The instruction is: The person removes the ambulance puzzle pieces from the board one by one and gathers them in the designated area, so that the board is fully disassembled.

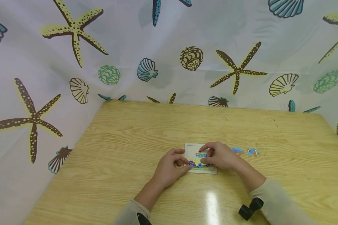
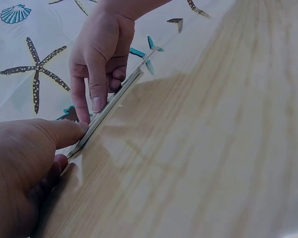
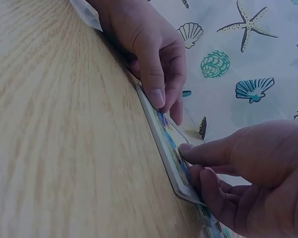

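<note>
A small white-framed jigsaw puzzle board lies flat on the table, with a yellow vehicle picture partly put together in it. My left hand holds the board's left side, thumb near the front left corner; the left wrist view shows this thumb on the frame's edge. Over the picture's right part, my right hand pinches a puzzle piece between thumb and index finger, down at the board. The right fingers hide much of that piece. In the right wrist view, the right thumb touches the picture's surface.
Right of the board lie loose blue, multicoloured puzzle pieces, one group near the right hand and another farther right. The wooden table meets a patterned cloth at its back and left.
</note>
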`<state>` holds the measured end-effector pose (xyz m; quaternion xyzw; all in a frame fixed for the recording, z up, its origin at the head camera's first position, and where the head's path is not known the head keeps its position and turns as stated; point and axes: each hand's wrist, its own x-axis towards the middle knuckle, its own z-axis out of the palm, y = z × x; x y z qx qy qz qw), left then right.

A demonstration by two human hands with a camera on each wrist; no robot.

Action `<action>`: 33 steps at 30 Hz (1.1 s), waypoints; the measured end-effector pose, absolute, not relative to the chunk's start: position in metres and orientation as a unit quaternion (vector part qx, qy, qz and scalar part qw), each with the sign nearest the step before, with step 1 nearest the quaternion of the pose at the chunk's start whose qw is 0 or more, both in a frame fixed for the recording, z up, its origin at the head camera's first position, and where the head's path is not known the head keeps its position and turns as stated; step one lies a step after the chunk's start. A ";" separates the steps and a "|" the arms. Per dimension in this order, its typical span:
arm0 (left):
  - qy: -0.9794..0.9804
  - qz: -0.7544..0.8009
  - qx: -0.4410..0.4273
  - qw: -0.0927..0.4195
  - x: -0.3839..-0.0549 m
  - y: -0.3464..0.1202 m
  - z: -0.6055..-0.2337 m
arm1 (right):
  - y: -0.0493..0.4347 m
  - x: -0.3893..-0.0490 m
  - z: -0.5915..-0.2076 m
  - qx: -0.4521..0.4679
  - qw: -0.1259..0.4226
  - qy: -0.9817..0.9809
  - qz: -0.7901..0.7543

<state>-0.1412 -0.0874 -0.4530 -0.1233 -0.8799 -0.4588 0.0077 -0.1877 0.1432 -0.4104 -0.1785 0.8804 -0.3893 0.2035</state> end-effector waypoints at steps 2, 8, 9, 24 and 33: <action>-0.880 -0.459 -0.123 0.008 -0.141 -0.088 -0.453 | 0.141 -0.187 -0.412 -0.186 0.198 0.886 -0.375; -0.880 -0.459 -0.119 0.007 -0.140 -0.088 -0.452 | 0.138 -0.187 -0.412 -0.202 0.192 0.898 -0.342; -0.880 -0.459 -0.120 0.008 -0.140 -0.088 -0.452 | 0.138 -0.187 -0.411 -0.203 0.192 0.899 -0.337; -0.881 -0.459 -0.117 0.006 -0.142 -0.087 -0.450 | 0.139 -0.183 -0.408 -0.184 0.152 0.896 -0.376; -0.880 -0.460 -0.117 0.006 -0.140 -0.086 -0.450 | 0.154 -0.180 -0.410 -0.201 0.109 0.877 -0.422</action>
